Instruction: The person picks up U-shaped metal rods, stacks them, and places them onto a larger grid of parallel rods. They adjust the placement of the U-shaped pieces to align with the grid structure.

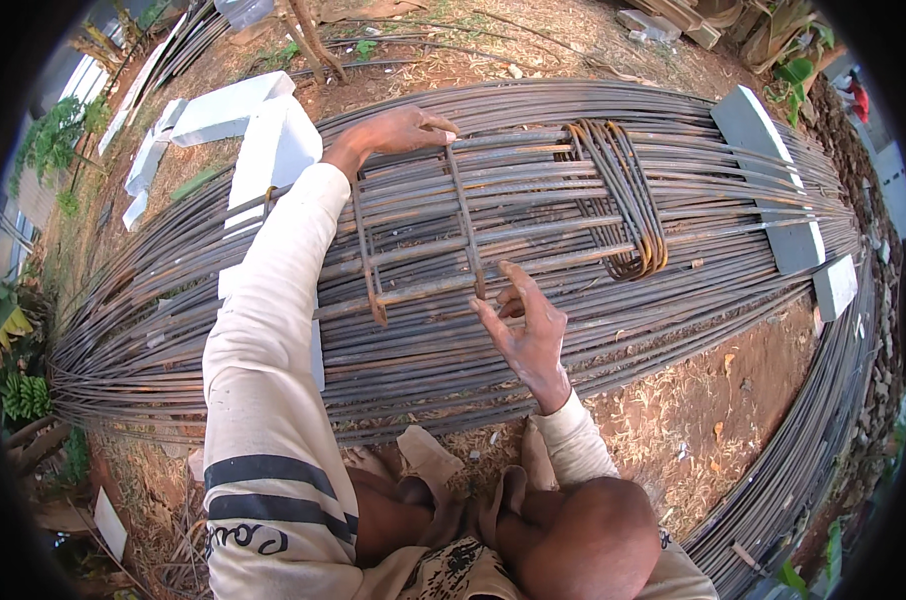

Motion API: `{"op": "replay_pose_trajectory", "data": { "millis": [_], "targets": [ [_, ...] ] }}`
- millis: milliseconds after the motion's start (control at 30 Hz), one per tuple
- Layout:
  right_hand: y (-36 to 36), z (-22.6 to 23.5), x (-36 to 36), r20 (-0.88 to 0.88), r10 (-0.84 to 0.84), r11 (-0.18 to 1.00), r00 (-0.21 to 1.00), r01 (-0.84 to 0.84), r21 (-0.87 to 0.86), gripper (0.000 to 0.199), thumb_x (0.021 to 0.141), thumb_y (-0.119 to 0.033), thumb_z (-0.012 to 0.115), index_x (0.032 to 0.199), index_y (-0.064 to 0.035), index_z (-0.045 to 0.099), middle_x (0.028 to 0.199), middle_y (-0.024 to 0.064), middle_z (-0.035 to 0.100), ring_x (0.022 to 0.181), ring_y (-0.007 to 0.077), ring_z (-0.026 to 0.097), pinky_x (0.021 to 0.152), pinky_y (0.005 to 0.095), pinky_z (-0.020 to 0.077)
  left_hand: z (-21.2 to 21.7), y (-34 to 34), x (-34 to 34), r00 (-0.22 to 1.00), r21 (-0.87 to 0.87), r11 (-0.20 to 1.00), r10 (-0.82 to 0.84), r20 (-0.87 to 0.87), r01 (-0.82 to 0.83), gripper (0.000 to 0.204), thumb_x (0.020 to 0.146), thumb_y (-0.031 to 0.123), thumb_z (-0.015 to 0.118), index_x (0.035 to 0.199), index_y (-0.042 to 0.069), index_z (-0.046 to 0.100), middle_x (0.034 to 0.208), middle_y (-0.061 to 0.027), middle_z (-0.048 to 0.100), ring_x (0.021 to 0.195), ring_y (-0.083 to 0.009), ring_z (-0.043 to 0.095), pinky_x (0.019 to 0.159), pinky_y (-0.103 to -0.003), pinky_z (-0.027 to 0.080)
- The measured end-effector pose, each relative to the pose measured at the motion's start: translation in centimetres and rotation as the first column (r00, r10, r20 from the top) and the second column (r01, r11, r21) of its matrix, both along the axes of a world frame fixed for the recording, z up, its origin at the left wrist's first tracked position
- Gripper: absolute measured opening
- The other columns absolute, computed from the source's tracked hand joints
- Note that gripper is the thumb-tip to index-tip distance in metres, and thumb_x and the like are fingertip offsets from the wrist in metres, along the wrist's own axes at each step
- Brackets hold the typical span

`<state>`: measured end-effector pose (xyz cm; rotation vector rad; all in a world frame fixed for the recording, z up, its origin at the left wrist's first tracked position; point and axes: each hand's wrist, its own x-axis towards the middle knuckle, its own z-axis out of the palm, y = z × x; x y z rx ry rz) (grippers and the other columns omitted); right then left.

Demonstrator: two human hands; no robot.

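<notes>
A rectangular steel stirrup (463,215) stands around several long rebars (533,262) raised above a big rebar pile. My left hand (398,132) is at its far end, fingers closed on the top corner. At the near end my right hand (528,335) is open, thumb and index finger apart on either side of the stirrup's lower corner; whether they touch it I cannot tell. A second stirrup (368,250) hangs on the same bars just to the left. Farther right, a bunch of rusty-edged stirrups (618,200) is packed together around the bars.
White blocks (768,180) hold up the bars at the right, and another white block (276,145) is at the left. The large rebar pile (393,385) spreads beneath. More bars (803,440) curve along the right. My bare feet (538,455) are by the near edge, on straw-strewn soil.
</notes>
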<state>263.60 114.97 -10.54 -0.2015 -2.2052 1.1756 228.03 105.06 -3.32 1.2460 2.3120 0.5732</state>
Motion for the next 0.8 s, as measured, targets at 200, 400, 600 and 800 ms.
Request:
{"op": "replay_pose_trajectory", "data": {
  "millis": [200,400,600,800],
  "targets": [
    [0.5,-1.7,-1.2,-0.139,0.013,0.993,0.99,0.003,0.118,0.044,0.083,-0.005,0.084,0.125,-0.0035,0.07,0.095,0.0126,0.076,0.076,0.0234,0.075,0.064,0.0324,0.0595,0.2,1.0,1.1,0.987,0.005,0.998,0.054,0.149,-0.056,0.052,0.098,0.046,0.074,0.134,0.01,0.073,0.115,-0.0116,0.078,0.111,-0.0203,0.072,0.108,-0.038,0.049],
    [-0.1,-1.6,-1.3,-0.178,0.014,0.994,0.984,0.005,0.107,0.041,0.084,-0.003,0.082,0.123,-0.0043,0.071,0.097,0.0129,0.077,0.081,0.0273,0.077,0.065,0.0346,0.0603,-0.3,0.4,1.0,0.987,0.061,0.991,0.108,0.117,-0.116,0.044,0.098,0.039,0.076,0.128,0.007,0.076,0.094,-0.0062,0.078,0.091,-0.013,0.073,0.091,-0.031,0.055],
    [0.0,-1.4,-1.2,-0.171,0.006,0.997,0.985,0.007,0.076,0.041,0.084,-0.003,0.083,0.123,-0.0041,0.072,0.097,0.0116,0.076,0.081,0.026,0.076,0.067,0.0339,0.0596,0.2,1.4,1.5,0.986,0.052,0.993,0.1,0.132,-0.108,0.043,0.098,0.039,0.075,0.127,0.006,0.076,0.098,-0.0074,0.079,0.095,-0.0139,0.072,0.095,-0.033,0.053],
    [3.5,-0.3,0.8,-0.203,-0.2,0.973,0.958,0.219,0.075,0.031,0.086,-0.001,0.082,0.115,-0.0015,0.072,0.098,0.0115,0.074,0.079,0.0229,0.072,0.071,0.0324,0.0579,0.7,2.8,0.9,0.99,0.015,0.992,0.127,-0.057,-0.126,0.05,0.1,0.044,0.071,0.133,0.006,0.072,0.125,-0.0157,0.075,0.122,-0.0248,0.068,0.106,-0.038,0.051]
  ]
}}
